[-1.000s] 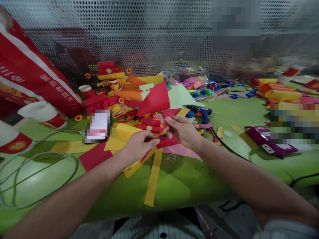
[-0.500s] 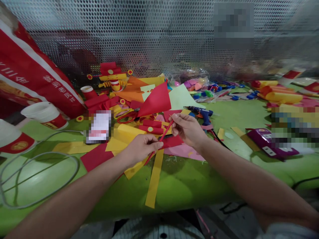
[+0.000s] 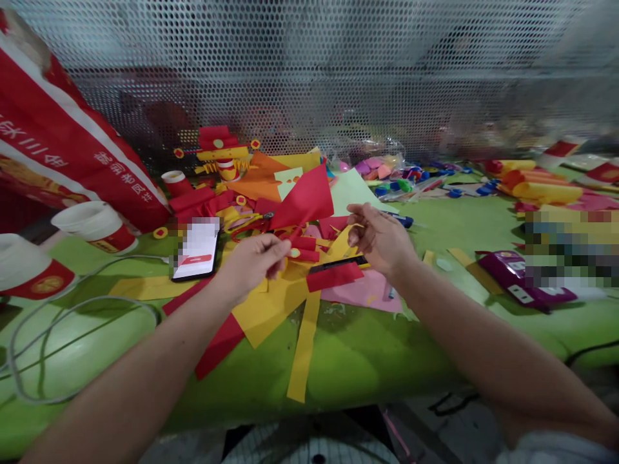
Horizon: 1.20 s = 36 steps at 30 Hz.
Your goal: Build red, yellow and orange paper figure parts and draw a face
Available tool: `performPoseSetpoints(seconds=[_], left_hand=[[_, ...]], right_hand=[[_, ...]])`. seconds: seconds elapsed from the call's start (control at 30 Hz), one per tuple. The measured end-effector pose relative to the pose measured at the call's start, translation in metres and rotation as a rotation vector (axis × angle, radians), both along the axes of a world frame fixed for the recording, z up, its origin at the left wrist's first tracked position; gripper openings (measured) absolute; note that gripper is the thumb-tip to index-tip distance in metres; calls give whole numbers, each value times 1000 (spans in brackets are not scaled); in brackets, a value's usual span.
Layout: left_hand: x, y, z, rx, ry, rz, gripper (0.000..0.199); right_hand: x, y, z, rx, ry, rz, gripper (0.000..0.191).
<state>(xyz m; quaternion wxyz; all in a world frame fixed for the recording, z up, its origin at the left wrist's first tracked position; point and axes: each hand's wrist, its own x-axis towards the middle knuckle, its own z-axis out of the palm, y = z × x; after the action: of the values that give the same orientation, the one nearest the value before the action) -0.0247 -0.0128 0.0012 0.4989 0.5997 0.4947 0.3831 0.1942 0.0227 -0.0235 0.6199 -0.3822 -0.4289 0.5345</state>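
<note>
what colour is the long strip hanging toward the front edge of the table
The strip is plain yellow; it shows best in the head view.

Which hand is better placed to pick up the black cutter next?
Right hand, I'd judge: its fingers look open, close to one end of the black cutter. The left hand is farther off, fingertips pinched.
</note>
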Motion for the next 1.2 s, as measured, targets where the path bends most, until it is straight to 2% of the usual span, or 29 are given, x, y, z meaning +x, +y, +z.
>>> performPoseSetpoints(seconds=[0.07,0.17,0.23,0.3,0.4,0.5,0.63,0.8,0.93,1.07,1.2], left_hand=[[-8,9,2,99,-76,146,21],[-18,20,4,158,-125,277,19],[-22,25,4,189,-88,316,16],[-24,26,2,225,-8,340,12],[-25,27,0,276,136,345,6],[-27,29,-3,363,261,321,8],[-32,32,-5,454,415,316,13],[-38,35,-4,426,616,311,13],[-39,37,-5,425,612,286,12],[-38,37,-6,436,569,230,8],[-42,40,-6,436,579,225,7]], right_hand=[[1,3,-2,50,-174,-81,28],[-4,6,-4,140,-657,-70,16],[-11,8,-4,206,-985,-18,9],[-17,9,-3,246,-1232,23,11],[-24,10,2,231,-1451,78,16],[-28,11,6,222,-1517,87,19],[-32,8,5,233,-1543,46,32],[-29,4,-6,189,-1569,57,39],[-25,-1,-12,251,-1520,69,18],[-28,-2,-18,298,-1570,136,27],[-32,1,-22,354,-1611,120,21]])
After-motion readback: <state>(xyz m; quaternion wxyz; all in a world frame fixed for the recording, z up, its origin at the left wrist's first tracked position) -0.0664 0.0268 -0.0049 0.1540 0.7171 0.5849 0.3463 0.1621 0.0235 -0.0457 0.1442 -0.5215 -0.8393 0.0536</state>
